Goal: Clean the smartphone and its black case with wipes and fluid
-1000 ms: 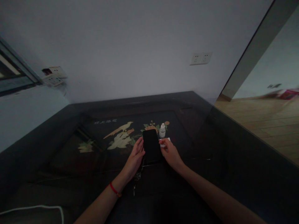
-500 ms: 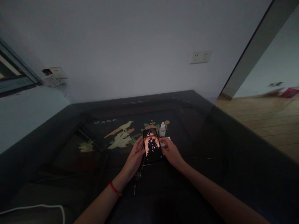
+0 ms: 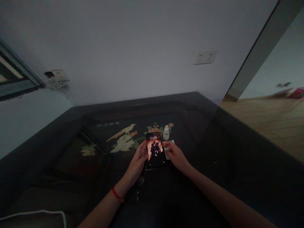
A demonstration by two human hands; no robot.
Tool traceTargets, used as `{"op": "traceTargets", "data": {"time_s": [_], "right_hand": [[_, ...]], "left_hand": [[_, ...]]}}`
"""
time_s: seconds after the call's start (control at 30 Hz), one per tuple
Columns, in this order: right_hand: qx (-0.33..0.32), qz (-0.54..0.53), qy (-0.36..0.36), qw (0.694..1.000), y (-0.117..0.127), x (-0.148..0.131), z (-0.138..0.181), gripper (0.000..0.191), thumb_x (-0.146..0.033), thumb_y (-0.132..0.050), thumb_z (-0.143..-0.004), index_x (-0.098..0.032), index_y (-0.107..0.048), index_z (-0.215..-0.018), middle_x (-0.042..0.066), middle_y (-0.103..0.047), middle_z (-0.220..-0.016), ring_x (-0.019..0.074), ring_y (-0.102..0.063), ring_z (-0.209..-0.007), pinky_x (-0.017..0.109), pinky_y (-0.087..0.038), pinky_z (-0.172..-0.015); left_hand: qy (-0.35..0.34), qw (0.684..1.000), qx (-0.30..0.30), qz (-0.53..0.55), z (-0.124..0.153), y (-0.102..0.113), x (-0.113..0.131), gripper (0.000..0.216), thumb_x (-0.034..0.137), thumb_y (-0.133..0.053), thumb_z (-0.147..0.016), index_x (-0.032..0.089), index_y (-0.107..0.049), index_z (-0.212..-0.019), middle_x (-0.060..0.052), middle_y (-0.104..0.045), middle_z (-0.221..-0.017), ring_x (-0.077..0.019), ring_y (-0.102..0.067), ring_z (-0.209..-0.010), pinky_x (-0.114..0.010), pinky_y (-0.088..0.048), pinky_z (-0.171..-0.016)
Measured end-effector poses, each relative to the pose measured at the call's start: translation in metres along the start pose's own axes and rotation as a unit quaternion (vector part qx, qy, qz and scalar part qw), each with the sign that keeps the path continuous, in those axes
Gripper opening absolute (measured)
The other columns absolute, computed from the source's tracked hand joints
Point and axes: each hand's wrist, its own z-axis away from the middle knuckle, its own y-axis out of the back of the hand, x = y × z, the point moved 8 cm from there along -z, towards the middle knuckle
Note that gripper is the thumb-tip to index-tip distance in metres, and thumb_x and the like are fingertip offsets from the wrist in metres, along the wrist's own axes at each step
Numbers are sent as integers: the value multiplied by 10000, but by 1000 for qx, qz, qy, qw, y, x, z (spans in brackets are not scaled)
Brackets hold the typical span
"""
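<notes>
A smartphone (image 3: 155, 149) with a lit lock screen reading 12:08 is held between my hands, just above or on the dark table. My left hand (image 3: 139, 156) wraps its left edge, thumb along the side. At the right edge, the bent fingers of my right hand (image 3: 174, 154) pinch the phone's side. A beaded strap (image 3: 140, 182) hangs below the phone near my left wrist. Just behind my right hand stands a small clear bottle (image 3: 166, 133) with a white cap. Partly hidden under that hand lies a white piece (image 3: 172, 142), perhaps paper or cloth.
The glossy dark table (image 3: 201, 190) carries a bird-and-flower picture (image 3: 123, 142) and reaches the wall. A white cable (image 3: 42, 211) lies at the lower left. Wall sockets (image 3: 205, 58) are on the wall behind, with more sockets (image 3: 57, 79) in the left corner.
The view has shifted very slightly. Both hands keep their hold on the phone, and a small round mark now shows lower on its lit screen.
</notes>
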Motion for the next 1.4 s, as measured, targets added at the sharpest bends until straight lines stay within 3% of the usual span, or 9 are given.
{"op": "traceTargets", "data": {"time_s": [0.37,0.63,0.77,0.9,1.03,1.13,1.3,1.4], "right_hand": [[1,35,-3,999,0,0,2,215,-85,-458,-716,-198,-522,-887,30,-569,-954,136,-568,-723,296,-470,-689],[0,64,12,998,-3,-9,2,305,-58,-458,-729,-187,-543,-992,54,-583,-1017,156,-581,-841,319,-485,-787],[7,92,21,996,2,-21,6,402,-53,-470,-755,-189,-548,-1125,83,-573,-1103,181,-575,-938,360,-443,-911],[15,102,16,995,8,-27,10,334,-79,-493,-785,-196,-588,-1084,98,-584,-1122,223,-550,-1077,386,-392,-978],[14,70,-24,997,8,-20,9,279,-92,-499,-792,-193,-590,-1035,88,-616,-1073,198,-612,-996,360,-439,-924],[8,19,-61,998,5,-12,6,262,-90,-497,-778,-189,-588,-1002,72,-654,-1025,187,-626,-986,334,-472,-877],[1,-94,-132,987,0,-1,5,288,-150,-534,-733,-186,-588,-1013,68,-675,-1032,161,-650,-759,233,-493,-550],[26,-161,-144,976,2,-2,5,359,-189,-546,-731,-181,-557,-1089,88,-650,-1091,143,-633,-724,209,-463,-496]], "left_hand": [[-7,998,-16,-54,-1,0,0,617,159,-667,-678,248,-494,-1264,-67,-443,-1445,-244,-310,-1381,-392,-231,-1147],[-37,984,-10,-174,-4,7,0,625,237,-614,-722,239,-432,-1319,-101,-428,-1454,-244,-371,-1350,-394,-314,-1106],[-73,949,32,-304,-5,19,9,635,289,-552,-770,209,-371,-1373,-142,-402,-1462,-252,-366,-1352,-444,-292,-1106],[-116,881,87,-450,3,26,27,497,319,-554,-788,198,-527,-1269,-108,-366,-1486,-268,-238,-1397,-484,-126,-1145],[-110,829,97,-539,8,21,26,353,370,-531,-815,197,-662,-1093,-121,-499,-1383,-323,-312,-1328,-565,-198,-1077],[-96,818,85,-560,9,11,17,365,396,-510,-830,224,-655,-1117,-95,-550,-1344,-313,-415,-1228,-566,-286,-1013],[-90,838,86,-532,9,7,13,430,376,-573,-780,222,-627,-1177,-69,-548,-1355,-298,-451,-1188,-508,-314,-1018],[-100,865,91,-483,9,10,14,452,378,-627,-743,218,-634,-1166,-76,-555,-1346,-303,-457,-1212,-487,-309,-1044]]}}
